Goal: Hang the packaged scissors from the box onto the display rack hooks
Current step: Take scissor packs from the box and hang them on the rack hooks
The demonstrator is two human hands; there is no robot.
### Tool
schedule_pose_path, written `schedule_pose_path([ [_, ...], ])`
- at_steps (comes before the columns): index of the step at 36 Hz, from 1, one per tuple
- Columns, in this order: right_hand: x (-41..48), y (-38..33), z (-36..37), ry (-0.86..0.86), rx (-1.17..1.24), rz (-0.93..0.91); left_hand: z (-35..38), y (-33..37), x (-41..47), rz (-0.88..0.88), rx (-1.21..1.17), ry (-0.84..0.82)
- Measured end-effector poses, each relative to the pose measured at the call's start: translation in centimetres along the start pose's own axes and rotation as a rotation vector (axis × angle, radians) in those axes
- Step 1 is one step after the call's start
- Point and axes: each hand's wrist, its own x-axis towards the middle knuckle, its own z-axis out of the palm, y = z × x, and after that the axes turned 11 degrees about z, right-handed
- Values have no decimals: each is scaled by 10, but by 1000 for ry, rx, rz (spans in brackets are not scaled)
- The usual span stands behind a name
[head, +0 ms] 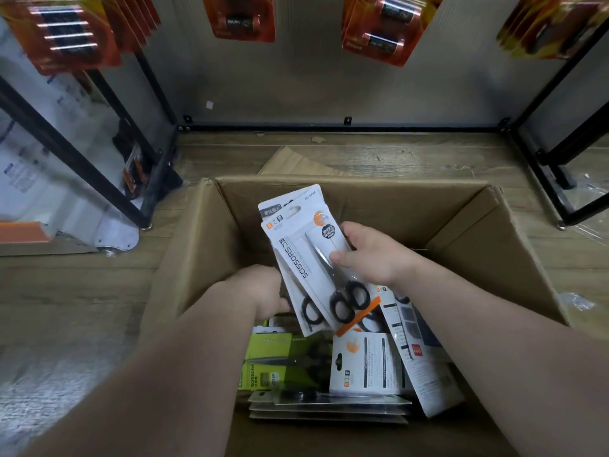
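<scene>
An open cardboard box (514, 258) stands on the floor below me. My right hand (369, 255) grips a fanned stack of white scissors packs (296, 245) with black-handled scissors, held above the box. My left hand (260, 291) is at the stack's lower left edge, its fingers curled behind the packs and mostly hidden. More scissors packs lie in the box: a green one (263, 364) and white ones (372, 364). The display rack's back panel (296, 77) rises beyond the box.
Orange battery packs (244, 18) hang on the rack's hooks above. Black rack legs (158, 173) flank the box at left and right (560, 179). A loose cardboard flap (296, 163) lies behind the box on the wood floor.
</scene>
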Motion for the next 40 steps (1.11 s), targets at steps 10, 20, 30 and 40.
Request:
schedule_pose_path([
  [10,-11,12,-12,-1,171,62,-6,11,-4,32,100,65],
  [20,-29,19,-26,92,307,72,-21,49,-16,194,-379,91],
  [30,-37,6,-15,35,483,-6,-28,66,-19,365,-443,311],
  [40,-42,1,-13,81,644,-53,-27,68,-21,183,-741,211],
])
